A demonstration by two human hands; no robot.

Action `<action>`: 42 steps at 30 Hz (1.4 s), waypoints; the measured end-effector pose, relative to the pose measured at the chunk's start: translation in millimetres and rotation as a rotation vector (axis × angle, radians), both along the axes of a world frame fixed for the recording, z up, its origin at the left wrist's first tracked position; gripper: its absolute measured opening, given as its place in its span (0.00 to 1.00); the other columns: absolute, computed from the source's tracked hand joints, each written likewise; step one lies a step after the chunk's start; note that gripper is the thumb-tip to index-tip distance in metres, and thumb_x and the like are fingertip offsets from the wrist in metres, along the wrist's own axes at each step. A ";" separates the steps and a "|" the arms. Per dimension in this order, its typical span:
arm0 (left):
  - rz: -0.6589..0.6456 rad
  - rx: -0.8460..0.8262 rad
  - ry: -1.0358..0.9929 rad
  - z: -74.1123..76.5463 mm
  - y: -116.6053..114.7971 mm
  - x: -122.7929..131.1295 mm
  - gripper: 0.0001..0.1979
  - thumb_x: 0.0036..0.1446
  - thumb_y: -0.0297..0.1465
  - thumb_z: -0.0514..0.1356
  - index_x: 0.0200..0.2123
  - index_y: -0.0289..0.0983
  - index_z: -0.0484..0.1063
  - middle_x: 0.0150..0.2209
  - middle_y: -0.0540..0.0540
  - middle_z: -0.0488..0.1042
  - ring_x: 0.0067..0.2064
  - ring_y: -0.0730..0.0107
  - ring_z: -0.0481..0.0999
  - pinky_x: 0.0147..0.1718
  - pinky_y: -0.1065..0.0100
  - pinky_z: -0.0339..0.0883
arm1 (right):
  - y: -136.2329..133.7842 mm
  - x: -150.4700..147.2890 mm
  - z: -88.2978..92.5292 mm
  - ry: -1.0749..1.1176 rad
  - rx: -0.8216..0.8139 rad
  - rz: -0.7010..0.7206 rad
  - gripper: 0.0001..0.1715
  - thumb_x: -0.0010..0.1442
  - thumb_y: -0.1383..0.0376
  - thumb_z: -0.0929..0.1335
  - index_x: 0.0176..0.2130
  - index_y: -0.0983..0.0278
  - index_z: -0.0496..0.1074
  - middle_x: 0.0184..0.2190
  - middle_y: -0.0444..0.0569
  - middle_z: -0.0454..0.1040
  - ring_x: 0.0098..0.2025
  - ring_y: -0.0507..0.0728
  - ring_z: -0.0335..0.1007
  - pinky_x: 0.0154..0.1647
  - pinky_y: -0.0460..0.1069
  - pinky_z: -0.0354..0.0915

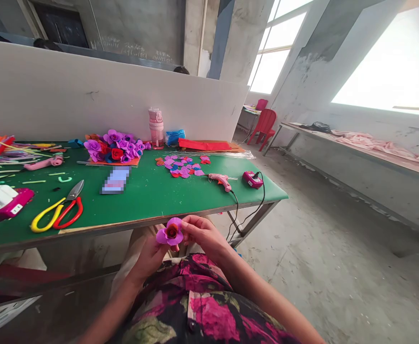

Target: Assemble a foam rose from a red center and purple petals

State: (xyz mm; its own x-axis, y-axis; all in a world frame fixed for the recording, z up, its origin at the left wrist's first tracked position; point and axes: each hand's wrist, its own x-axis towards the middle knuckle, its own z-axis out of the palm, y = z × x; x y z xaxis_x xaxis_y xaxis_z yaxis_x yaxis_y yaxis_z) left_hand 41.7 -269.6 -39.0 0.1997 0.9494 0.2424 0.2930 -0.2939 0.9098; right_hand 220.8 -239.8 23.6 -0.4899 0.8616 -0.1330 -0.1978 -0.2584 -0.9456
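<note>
Over my lap, just off the table's front edge, I hold a paper flower (171,232) with purple outer petals and a dark orange-brown centre. My left hand (154,253) grips it from below and the left, its fingers partly hidden by the petals. On the other side, my right hand (198,232) pinches a petal at the flower's right edge between thumb and fingers. Loose purple, red, blue and orange petals (184,167) lie on the green table (166,193) beyond. A pink glue gun (220,181) rests right of them, its cord hanging over the edge.
Red-and-yellow scissors (64,210) lie at the left, near a magenta power socket (19,200). A heap of finished paper flowers (114,145), a pink bottle (156,128) and red paper (205,145) line the back. Another socket (252,179) sits at the right end.
</note>
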 end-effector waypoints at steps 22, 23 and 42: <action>0.215 0.243 0.124 44.1 46.9 -13.4 0.09 0.60 0.34 0.54 0.39 0.39 0.73 0.34 0.48 0.79 0.33 0.68 0.75 0.35 0.71 0.67 | 57.9 -5.3 10.4 -0.113 0.173 -0.219 0.21 0.52 0.50 0.72 0.31 0.64 0.68 0.25 0.42 0.72 0.22 0.47 0.62 0.25 0.45 0.62; 0.224 0.247 0.105 49.1 59.4 -14.7 0.09 0.60 0.34 0.54 0.39 0.39 0.72 0.34 0.48 0.78 0.33 0.68 0.76 0.34 0.71 0.67 | 68.0 -7.9 10.8 -0.119 0.193 -0.223 0.20 0.52 0.50 0.71 0.31 0.64 0.68 0.25 0.42 0.71 0.22 0.47 0.62 0.24 0.45 0.61; 0.409 0.332 -0.185 30.3 303.9 -35.1 0.03 0.54 0.30 0.59 0.33 0.38 0.71 0.28 0.49 0.75 0.30 0.69 0.75 0.30 0.71 0.68 | 277.9 -109.7 -23.9 -0.044 0.342 -0.490 0.15 0.52 0.53 0.67 0.28 0.62 0.66 0.20 0.40 0.68 0.18 0.49 0.61 0.19 0.44 0.57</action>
State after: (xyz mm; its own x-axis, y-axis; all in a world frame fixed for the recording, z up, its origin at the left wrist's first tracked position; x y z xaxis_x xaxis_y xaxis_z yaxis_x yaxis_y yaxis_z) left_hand 6.6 34.3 -8.8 -0.2431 0.8076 0.5373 0.2875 -0.4690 0.8351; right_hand 111.1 38.1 -0.3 -0.0246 0.9833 0.1801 -0.1756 0.1731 -0.9691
